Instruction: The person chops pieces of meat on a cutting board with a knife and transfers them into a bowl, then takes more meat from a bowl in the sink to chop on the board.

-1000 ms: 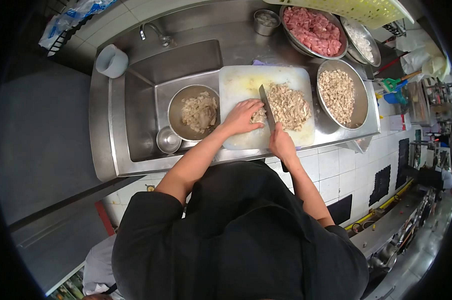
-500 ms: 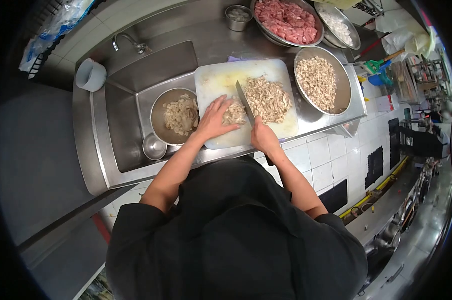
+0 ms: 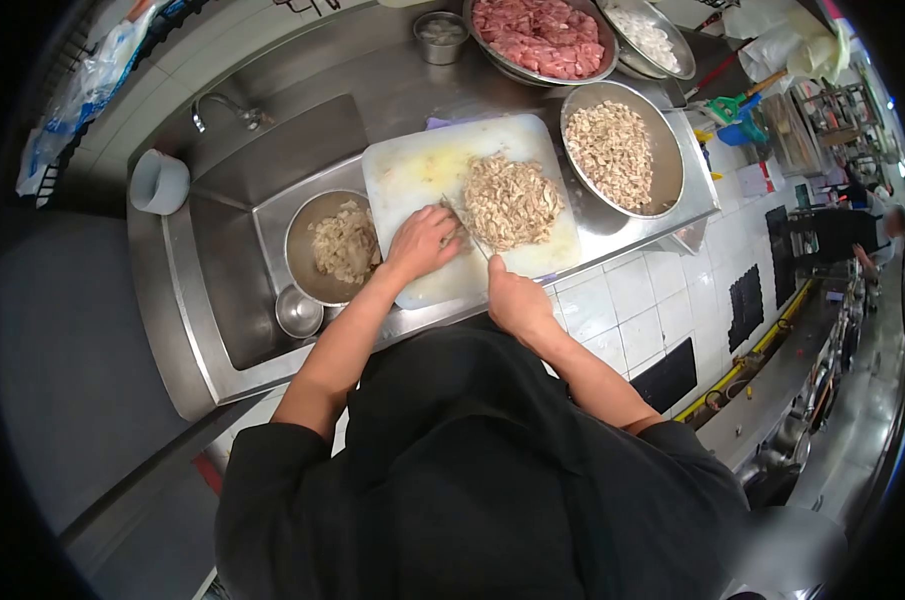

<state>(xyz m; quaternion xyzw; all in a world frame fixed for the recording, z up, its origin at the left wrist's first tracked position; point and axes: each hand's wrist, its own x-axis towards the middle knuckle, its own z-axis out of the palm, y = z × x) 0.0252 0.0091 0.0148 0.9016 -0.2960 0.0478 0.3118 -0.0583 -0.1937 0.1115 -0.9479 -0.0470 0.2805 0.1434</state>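
On a white cutting board (image 3: 412, 165), my right hand (image 3: 518, 300) is wrapped around the handle of a kitchen knife (image 3: 472, 226), which looks narrow from above. Close to the blade, my left hand (image 3: 422, 243) presses curled fingers onto some pale food pieces, mostly hidden under it. Right of the blade lies a heap of chopped pale-brown food (image 3: 512, 202). A metal bowl (image 3: 300, 250) left of the board holds larger pale pieces (image 3: 346, 242). To the board's right, another metal bowl (image 3: 669, 165) contains finely chopped pieces (image 3: 612, 150).
The sink (image 3: 232, 310) lies left, with a faucet (image 3: 227, 108), a small metal bowl (image 3: 298, 312) and a white container (image 3: 159, 182). Raw meat (image 3: 542, 35) fills a bowl at the back, beside a small metal pot (image 3: 440, 38). Another person (image 3: 842, 235) stands far right.
My left hand's fingers have drawn in from a spread position. The knife now lies closer to them, its broad side less visible. The whole view has shifted slightly.
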